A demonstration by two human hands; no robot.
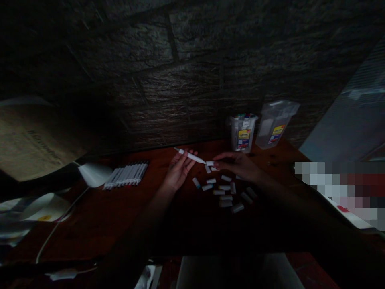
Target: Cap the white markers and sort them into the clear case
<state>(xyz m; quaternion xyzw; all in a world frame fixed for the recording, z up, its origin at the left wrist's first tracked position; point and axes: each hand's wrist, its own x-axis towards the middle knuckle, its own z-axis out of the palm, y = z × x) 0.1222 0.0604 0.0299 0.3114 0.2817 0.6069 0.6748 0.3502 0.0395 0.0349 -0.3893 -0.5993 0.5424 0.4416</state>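
Between the fingers of my left hand point(179, 167) is a white marker point(194, 155), tilted with its uncapped tip down to the right. My right hand point(239, 163) pinches a white marker cap point(209, 163) right by that tip; whether cap and tip touch I cannot tell. Several loose white caps point(226, 198) lie scattered on the table below my right hand, some with coloured ends. Off to the left, several white markers point(128, 174) lie side by side in a row.
A clear plastic container point(243, 134) holding markers stands at the back, beside another clear container point(275, 124). A stone-patterned wall point(186, 80) rises behind the wooden table point(120, 216). At left are a brown paper bag point(39, 140), a white cone-shaped object point(95, 174) and a cable point(48, 237).
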